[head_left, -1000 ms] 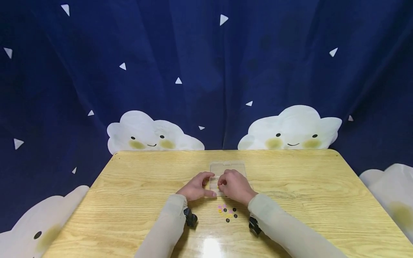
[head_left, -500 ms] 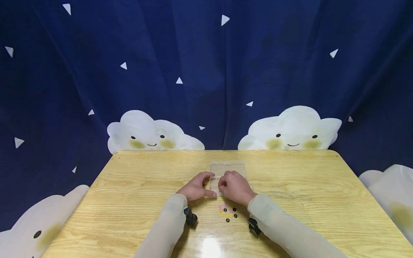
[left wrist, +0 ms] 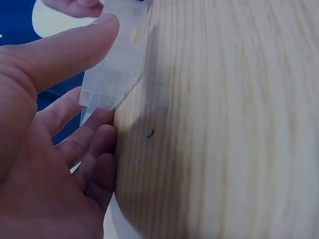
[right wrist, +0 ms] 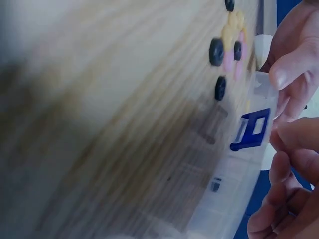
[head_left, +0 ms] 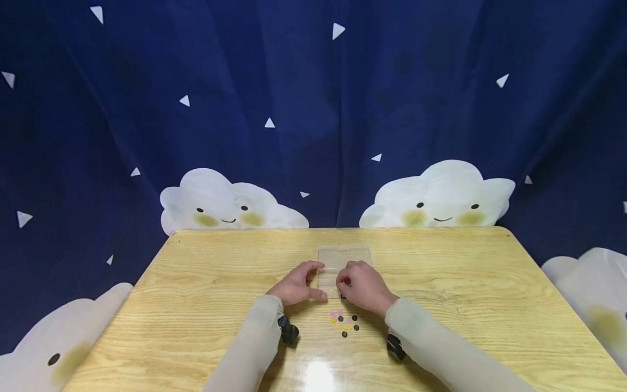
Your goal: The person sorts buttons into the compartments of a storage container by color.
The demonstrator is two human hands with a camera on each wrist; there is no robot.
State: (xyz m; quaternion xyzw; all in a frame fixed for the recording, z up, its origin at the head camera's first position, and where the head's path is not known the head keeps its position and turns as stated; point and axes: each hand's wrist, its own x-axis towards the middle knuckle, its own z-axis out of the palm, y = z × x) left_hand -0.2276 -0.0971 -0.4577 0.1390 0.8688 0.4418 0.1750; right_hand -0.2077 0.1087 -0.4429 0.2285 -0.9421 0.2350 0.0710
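Note:
A clear plastic box (head_left: pixel 329 280) with compartments lies on the table, its lid (head_left: pixel 345 253) folded back. My left hand (head_left: pixel 297 284) grips the box's left end, thumb at the near corner and fingers at the far side. Over the box's right part, my right hand (head_left: pixel 364 287) has thumb and fingers curled together; no piece shows between them. Just in front of those fingertips, a blue frame-shaped piece (right wrist: pixel 253 129) sits in the box. A small yellow piece (left wrist: pixel 134 34) rests in the box's left part. A small dark piece (right wrist: pixel 216 184) shows in another compartment.
Nearer the wearer, several black wheel-like rings (right wrist: pixel 216 52) lie loose beside small yellow pieces (right wrist: pixel 228 37) and pink pieces (right wrist: pixel 229 61). The wooden table (head_left: pixel 220 261) ends at a dark blue curtain (head_left: pixel 303 109) behind. Each wrist carries a black camera (head_left: pixel 289 330).
My right hand has shifted slightly right along the box. A yellow piece that its fingertips covered now shows in the box, along with the blue piece. The left hand stays put.

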